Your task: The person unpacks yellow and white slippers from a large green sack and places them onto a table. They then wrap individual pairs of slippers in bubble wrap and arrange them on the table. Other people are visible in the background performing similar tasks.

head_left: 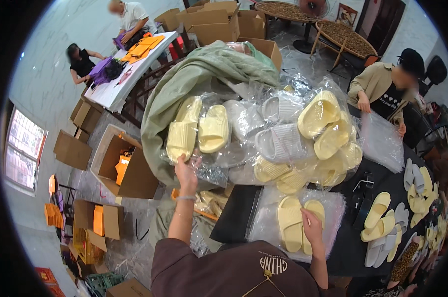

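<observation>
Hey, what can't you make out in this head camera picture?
All head view:
Part of one yellow slipper on the clear bags: covered by the right hand.
Inside of green sack: mostly covered by bagged slippers.
Lower-left carton: cut off by the lower edge.
Pieces on the round trays: too small to identify.

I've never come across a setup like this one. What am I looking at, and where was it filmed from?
No machine here: a person works bare-handed, seen from above by a wide camera worn on their head, which bends straight edges. The left hand touches a bagged yellow pair of slippers by a green sack. The right hand is at a loose yellow pair lying on clear plastic bags on a black surface. How firmly either hand grips isn't clear. More loose slippers lie to the right.
</observation>
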